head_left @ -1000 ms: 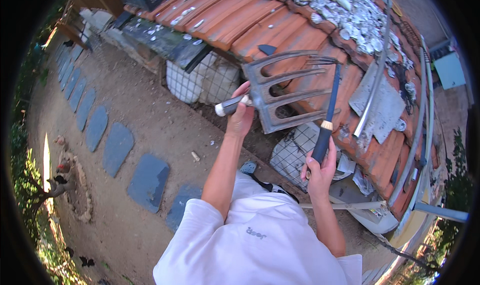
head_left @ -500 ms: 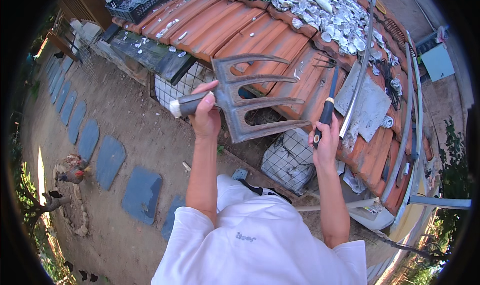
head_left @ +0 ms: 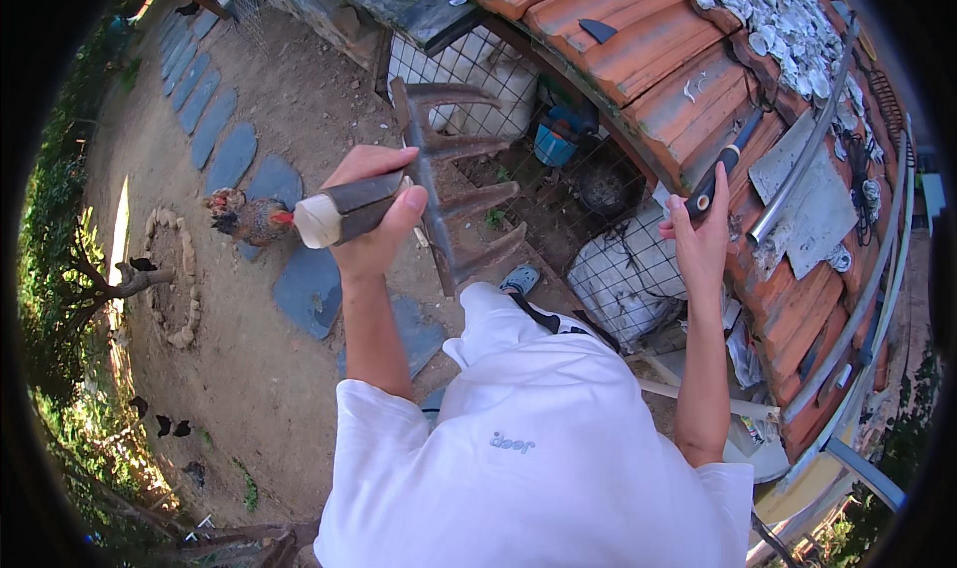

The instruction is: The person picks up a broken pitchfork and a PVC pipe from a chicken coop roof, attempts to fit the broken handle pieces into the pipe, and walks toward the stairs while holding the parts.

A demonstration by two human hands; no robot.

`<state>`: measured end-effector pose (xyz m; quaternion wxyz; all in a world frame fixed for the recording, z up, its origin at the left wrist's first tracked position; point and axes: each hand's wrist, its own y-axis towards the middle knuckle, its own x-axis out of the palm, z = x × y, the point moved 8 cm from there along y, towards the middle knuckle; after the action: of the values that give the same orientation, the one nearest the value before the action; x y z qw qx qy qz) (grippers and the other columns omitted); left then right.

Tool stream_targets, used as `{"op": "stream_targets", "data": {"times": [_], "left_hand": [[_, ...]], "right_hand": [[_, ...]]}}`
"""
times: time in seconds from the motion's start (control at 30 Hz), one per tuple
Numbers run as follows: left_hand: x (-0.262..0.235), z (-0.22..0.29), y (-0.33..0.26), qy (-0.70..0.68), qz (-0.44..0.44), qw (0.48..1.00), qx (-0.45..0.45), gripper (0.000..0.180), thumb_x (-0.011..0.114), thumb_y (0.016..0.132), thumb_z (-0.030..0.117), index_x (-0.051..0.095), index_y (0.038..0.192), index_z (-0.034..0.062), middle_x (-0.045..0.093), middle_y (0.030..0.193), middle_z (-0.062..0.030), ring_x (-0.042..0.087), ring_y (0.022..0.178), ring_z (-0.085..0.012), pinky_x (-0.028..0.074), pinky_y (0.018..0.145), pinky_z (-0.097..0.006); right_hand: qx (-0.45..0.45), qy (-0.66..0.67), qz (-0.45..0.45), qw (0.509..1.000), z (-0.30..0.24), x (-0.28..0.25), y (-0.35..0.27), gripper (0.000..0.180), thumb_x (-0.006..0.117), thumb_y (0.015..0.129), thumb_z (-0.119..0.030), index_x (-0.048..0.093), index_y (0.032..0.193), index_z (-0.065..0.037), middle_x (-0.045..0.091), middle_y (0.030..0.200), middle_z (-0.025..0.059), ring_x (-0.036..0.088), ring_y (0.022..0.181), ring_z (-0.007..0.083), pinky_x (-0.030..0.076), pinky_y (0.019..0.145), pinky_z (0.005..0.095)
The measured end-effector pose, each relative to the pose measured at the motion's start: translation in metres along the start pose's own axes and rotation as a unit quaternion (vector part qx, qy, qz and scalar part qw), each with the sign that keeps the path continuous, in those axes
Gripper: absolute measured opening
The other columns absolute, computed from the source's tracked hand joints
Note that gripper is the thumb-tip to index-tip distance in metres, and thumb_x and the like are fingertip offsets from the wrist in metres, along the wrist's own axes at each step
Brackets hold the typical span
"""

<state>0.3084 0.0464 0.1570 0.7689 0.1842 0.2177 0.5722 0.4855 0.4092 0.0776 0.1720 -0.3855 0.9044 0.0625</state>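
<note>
My left hand point(head_left: 369, 209) is closed round the short socket of a rusty fork hoe head point(head_left: 424, 184). Its several thick tines point right, over the ground and the wire mesh. The pale, whitish end of the socket sticks out toward me on the left. On the right, my right hand point(head_left: 701, 239) is at the handle end of a hand cultivator point(head_left: 726, 164) with a black grip and dark shaft. The grip lies between the fingers, which look loosely closed. The cultivator slants up over the roof tiles, its prongs hard to make out now.
Orange roof tiles point(head_left: 638, 39) slope at the upper right, bearing shells point(head_left: 773, 29), a metal strip point(head_left: 812, 139) and a grey slab point(head_left: 797, 184). Wire mesh point(head_left: 623, 279) and a blue bucket point(head_left: 558, 139) lie below. A chicken point(head_left: 249, 219) stands by stepping stones point(head_left: 307, 289).
The fork hoe head has turned from broadside to nearly edge-on, its socket end swinging toward me. My right hand's fingers have loosened somewhat on the cultivator. The view has shifted, moving the roof rightward.
</note>
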Motion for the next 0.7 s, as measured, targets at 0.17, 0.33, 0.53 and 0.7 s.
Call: {"op": "stream_targets", "data": {"times": [0.17, 0.33, 0.53, 0.7], "left_hand": [[0.011, -0.018, -0.035, 0.123, -0.058, 0.99, -0.029, 0.03, 0.082, 0.07, 0.005, 0.073, 0.097, -0.0004, 0.066, 0.08, -0.0078, 0.062, 0.072, -0.0155, 0.049, 0.066, -0.027], [0.042, -0.051, -0.079, 0.208, -0.145, 0.967, -0.029, 0.028, 0.082, 0.07, 0.011, 0.071, 0.094, 0.0018, 0.063, 0.079, -0.0083, 0.063, 0.067, -0.0221, 0.051, 0.062, -0.031], [0.087, -0.074, -0.115, 0.238, -0.251, 0.938, -0.024, 0.026, 0.08, 0.068, 0.018, 0.067, 0.087, 0.0063, 0.062, 0.08, -0.0081, 0.065, 0.068, -0.0308, 0.053, 0.059, -0.04], [0.119, -0.079, -0.129, 0.223, -0.309, 0.924, -0.026, 0.032, 0.078, 0.063, 0.016, 0.067, 0.091, 0.0061, 0.062, 0.085, -0.0091, 0.066, 0.075, -0.0321, 0.054, 0.064, -0.042]], "right_hand": [[-0.037, -0.083, 0.009, 0.996, -0.002, 0.007, -0.006, 0.074, 0.068, 0.096, -0.018, 0.027, 0.158, -0.016, 0.064, 0.066, 0.0072, 0.061, 0.056, 0.0103, 0.05, 0.053, 0.0262], [-0.14, -0.101, 0.027, 0.985, 0.011, 0.002, -0.04, 0.063, 0.069, 0.092, -0.008, 0.043, 0.149, -0.01, 0.064, 0.074, 0.0054, 0.059, 0.062, 0.01, 0.05, 0.059, 0.0245], [-0.169, -0.032, -0.164, 0.971, -0.011, 0.053, -0.09, 0.029, 0.073, 0.083, 0.0, 0.065, 0.111, -0.003, 0.061, 0.088, 0.0043, 0.058, 0.067, 0.0091, 0.047, 0.057, 0.0224], [-0.189, 0.001, -0.245, 0.951, -0.034, 0.088, -0.106, 0.027, 0.073, 0.08, 0.003, 0.065, 0.105, -0.002, 0.059, 0.094, 0.0045, 0.055, 0.064, 0.0074, 0.045, 0.054, 0.0214]]}}
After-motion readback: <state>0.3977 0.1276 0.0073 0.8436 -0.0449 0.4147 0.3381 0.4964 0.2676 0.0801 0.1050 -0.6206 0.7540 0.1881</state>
